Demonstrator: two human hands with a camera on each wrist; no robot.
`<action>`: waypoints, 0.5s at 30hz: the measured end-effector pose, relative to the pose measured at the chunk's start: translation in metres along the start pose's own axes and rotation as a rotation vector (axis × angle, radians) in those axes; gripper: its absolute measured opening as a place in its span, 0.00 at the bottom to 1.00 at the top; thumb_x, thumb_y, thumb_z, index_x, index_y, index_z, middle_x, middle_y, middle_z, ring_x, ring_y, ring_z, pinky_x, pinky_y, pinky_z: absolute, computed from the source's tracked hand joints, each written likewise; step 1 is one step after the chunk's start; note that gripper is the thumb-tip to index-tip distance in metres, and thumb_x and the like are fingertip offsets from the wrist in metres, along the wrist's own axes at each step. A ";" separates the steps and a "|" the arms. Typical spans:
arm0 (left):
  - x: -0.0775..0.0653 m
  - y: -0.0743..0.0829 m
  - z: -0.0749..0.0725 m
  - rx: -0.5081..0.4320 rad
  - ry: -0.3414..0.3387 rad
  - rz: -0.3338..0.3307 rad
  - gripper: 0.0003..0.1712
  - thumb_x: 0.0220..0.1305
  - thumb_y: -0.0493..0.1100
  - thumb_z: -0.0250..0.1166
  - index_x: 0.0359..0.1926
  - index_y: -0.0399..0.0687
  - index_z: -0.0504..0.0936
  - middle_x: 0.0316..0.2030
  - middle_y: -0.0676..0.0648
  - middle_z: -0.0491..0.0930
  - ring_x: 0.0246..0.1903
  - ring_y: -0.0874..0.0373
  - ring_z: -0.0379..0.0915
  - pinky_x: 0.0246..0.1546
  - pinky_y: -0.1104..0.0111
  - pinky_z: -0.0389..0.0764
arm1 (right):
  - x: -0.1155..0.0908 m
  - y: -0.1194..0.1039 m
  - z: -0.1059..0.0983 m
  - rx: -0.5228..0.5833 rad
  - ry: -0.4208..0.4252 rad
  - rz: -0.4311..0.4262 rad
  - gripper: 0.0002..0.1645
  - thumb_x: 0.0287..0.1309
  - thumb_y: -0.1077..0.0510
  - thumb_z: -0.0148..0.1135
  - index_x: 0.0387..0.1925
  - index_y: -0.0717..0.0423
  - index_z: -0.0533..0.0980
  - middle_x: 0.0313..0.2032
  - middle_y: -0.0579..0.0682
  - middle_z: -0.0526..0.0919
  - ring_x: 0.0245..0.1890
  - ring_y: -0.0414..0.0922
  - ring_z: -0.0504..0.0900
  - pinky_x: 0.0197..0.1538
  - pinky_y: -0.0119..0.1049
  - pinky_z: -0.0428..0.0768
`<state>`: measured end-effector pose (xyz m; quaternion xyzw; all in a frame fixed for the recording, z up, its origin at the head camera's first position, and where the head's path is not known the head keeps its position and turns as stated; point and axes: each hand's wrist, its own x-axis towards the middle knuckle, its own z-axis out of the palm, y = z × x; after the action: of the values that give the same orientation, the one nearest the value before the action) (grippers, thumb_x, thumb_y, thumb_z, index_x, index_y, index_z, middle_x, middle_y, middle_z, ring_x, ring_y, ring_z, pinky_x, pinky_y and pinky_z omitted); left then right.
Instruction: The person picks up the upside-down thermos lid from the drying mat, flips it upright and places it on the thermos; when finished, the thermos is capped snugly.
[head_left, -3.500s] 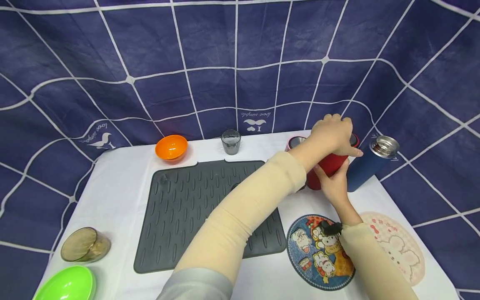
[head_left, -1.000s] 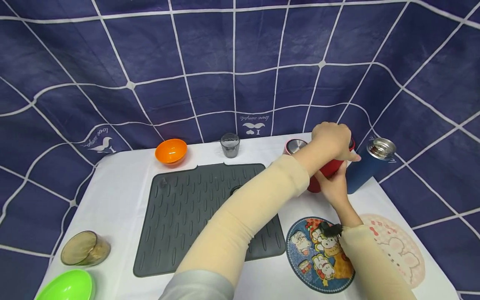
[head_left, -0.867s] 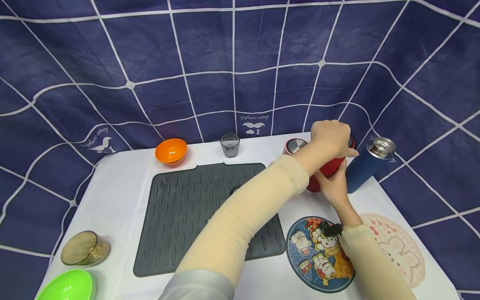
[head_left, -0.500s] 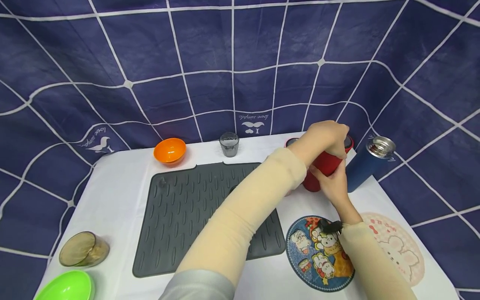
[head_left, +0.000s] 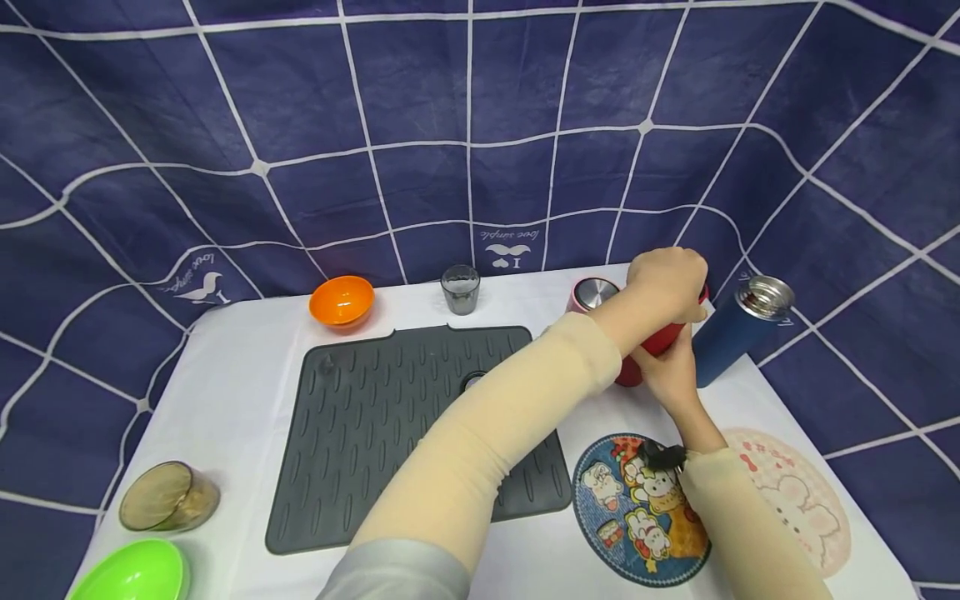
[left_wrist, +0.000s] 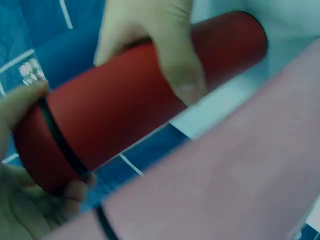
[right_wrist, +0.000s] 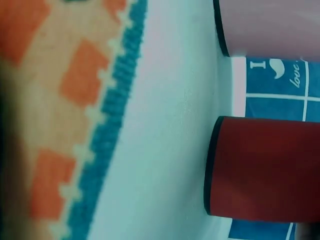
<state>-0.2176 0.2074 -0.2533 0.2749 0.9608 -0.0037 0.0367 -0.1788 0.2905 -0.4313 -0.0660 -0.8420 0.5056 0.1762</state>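
Observation:
In the head view a red thermos [head_left: 663,340] stands at the back right of the table. My left hand [head_left: 666,279] grips its top from above, and my right hand [head_left: 670,375] holds its body from the front. The left wrist view shows left fingers curled round the lid [left_wrist: 42,150], above a dark seam, while the right thumb [left_wrist: 182,75] lies across the red body. Beside it on the left is a pink thermos [head_left: 595,293] with a shiny top, partly behind my left forearm. To the right stands a blue thermos [head_left: 731,333] without a lid, its steel mouth showing.
A grey ridged mat [head_left: 375,442] lies mid-table, with a small dark ring [head_left: 471,380] beside my left sleeve. Two round coasters, blue [head_left: 626,533] and pink [head_left: 795,500], lie front right. An orange bowl [head_left: 342,302], grey glass [head_left: 461,290], brown glass [head_left: 168,497] and green bowl [head_left: 135,575] stand around.
Half a second ago my left hand was twisted further round on the lid and the thermos leaned slightly left; the hand has since turned back. My right hand keeps its hold.

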 end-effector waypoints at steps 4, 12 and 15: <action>0.000 -0.004 -0.001 -0.021 -0.017 0.075 0.14 0.53 0.59 0.65 0.40 0.65 0.77 0.43 0.63 0.77 0.44 0.66 0.73 0.42 0.67 0.76 | 0.001 0.003 0.004 0.039 0.015 0.006 0.50 0.47 0.51 0.72 0.67 0.40 0.52 0.60 0.49 0.68 0.59 0.43 0.69 0.56 0.34 0.68; 0.000 -0.014 -0.012 0.044 -0.165 0.232 0.28 0.53 0.54 0.66 0.55 0.63 0.70 0.53 0.59 0.74 0.53 0.64 0.69 0.51 0.69 0.72 | 0.001 0.000 0.006 0.057 -0.010 0.028 0.50 0.47 0.52 0.72 0.67 0.41 0.53 0.60 0.49 0.69 0.59 0.43 0.69 0.57 0.35 0.69; 0.000 -0.015 -0.011 0.068 -0.176 0.249 0.34 0.53 0.56 0.65 0.61 0.64 0.66 0.56 0.58 0.72 0.56 0.64 0.67 0.54 0.70 0.71 | 0.000 -0.002 0.003 0.054 -0.029 0.053 0.51 0.48 0.52 0.71 0.68 0.39 0.51 0.61 0.47 0.68 0.58 0.40 0.69 0.57 0.33 0.69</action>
<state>-0.2267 0.1950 -0.2420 0.3916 0.9117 -0.0555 0.1114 -0.1799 0.2871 -0.4313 -0.0761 -0.8285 0.5336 0.1519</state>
